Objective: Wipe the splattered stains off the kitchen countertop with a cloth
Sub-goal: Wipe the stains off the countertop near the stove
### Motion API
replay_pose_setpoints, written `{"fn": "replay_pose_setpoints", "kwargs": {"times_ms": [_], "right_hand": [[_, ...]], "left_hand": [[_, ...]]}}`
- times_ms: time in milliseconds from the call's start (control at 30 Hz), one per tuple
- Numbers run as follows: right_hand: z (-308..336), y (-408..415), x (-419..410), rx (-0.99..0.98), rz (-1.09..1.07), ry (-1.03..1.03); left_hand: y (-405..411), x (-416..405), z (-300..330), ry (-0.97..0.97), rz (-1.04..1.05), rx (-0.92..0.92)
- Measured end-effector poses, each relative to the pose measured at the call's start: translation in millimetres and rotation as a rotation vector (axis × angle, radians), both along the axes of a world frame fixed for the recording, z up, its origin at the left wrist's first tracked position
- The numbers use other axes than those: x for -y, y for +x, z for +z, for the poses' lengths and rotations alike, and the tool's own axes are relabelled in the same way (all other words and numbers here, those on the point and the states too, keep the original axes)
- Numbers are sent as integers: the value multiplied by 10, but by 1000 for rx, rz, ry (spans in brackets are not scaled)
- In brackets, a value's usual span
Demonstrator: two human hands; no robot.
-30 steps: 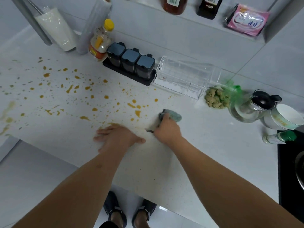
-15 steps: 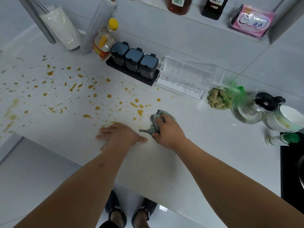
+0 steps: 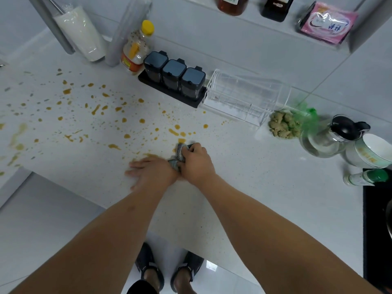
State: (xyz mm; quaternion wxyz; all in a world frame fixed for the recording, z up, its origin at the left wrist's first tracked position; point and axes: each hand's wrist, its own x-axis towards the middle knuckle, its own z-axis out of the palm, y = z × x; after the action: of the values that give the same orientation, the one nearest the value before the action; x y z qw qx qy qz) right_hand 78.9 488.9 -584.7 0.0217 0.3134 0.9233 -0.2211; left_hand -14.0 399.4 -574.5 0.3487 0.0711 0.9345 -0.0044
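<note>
The white speckled countertop (image 3: 254, 187) carries many orange-brown splatter stains (image 3: 95, 109) across its left and middle. My right hand (image 3: 196, 161) grips a bunched grey checked cloth (image 3: 180, 152) and presses it on the counter at the right edge of the stains. My left hand (image 3: 151, 171) lies flat on the counter with fingers spread, right beside the cloth and touching my right hand. Most of the cloth is hidden under my right hand.
Along the back wall stand a black three-jar spice rack (image 3: 174, 77), a yellow-capped bottle (image 3: 137, 47), a clear plastic box (image 3: 244, 96), ginger in a green net (image 3: 286, 124), a glass kettle (image 3: 331, 136), white bowls (image 3: 371, 151). A black stovetop (image 3: 377, 230) lies right.
My right hand has slid the cloth leftward and towards me, from the clean patch up against my left hand. The left hand has stayed flat in place.
</note>
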Motion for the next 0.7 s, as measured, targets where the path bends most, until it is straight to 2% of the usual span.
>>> {"fn": "replay_pose_setpoints", "kwargs": {"times_ms": [100,233,333,400,500,600,700], "right_hand": [[-3,144,-200,-10,-41,-63],[17,538,-653,2,-245,-14],[59,722,-971,101,-367,81],[111,696,-1015,155,-440,62],[168,486,-785,48,-499,-16],[127,222,-312,-133,-284,-32],[40,85,-5,-100,41,19]], "left_hand": [[2,-50,86,-130,-73,89],[14,52,163,-69,-124,85],[59,108,205,-54,-153,68],[81,127,218,-40,-158,51],[95,122,260,-34,-131,38],[102,114,283,-31,-103,40],[107,92,240,-40,-132,27]]}}
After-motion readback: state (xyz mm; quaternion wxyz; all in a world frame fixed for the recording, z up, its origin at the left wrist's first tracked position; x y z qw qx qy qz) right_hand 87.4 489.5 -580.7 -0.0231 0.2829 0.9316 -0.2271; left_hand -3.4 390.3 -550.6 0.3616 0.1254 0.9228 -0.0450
